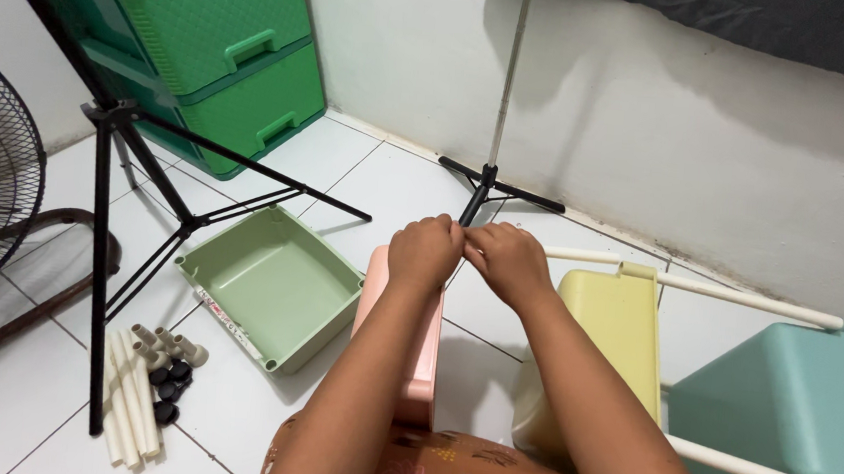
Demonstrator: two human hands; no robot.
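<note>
Meeting fists, both hands [468, 256] hide anything held.

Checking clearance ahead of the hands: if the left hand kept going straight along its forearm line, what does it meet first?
Probably the black tripod base of the thin metal stand pole, just beyond the left hand, then the white wall. Depth is unclear; the hand sits above the floor, so it might pass over the legs. The right hand touches it alongside.

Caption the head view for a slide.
Both hands, left and right, meet in fists above pink tray, green tray alongside.
</note>
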